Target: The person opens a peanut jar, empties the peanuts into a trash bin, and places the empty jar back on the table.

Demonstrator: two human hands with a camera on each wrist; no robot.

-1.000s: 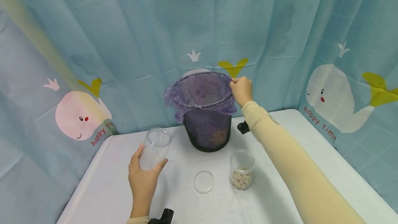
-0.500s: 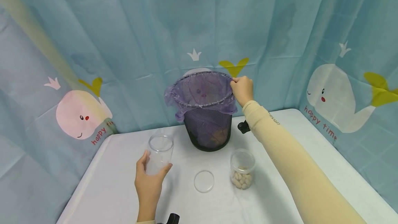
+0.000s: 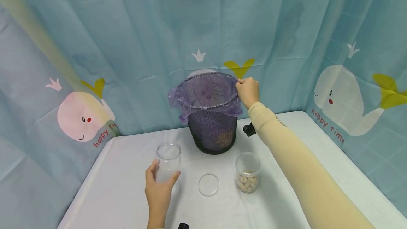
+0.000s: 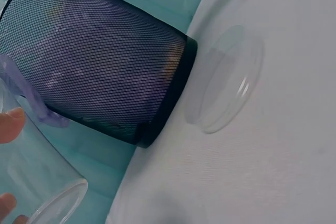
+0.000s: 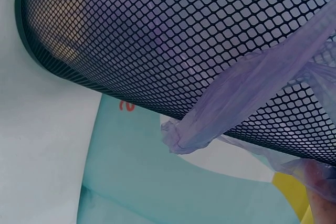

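The left hand (image 3: 160, 191) is gripping a clear jar (image 3: 169, 165); the right hand (image 3: 248, 92) is pinching the far mesh wastebasket (image 3: 213, 130) at its right rim (image 3: 237, 95).

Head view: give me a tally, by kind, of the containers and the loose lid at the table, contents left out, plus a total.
Jars: 2, the held jar in the left hand and the partly filled jar
Lid: 1, the clear lid
Bin: 1, the mesh bin
Total: 4
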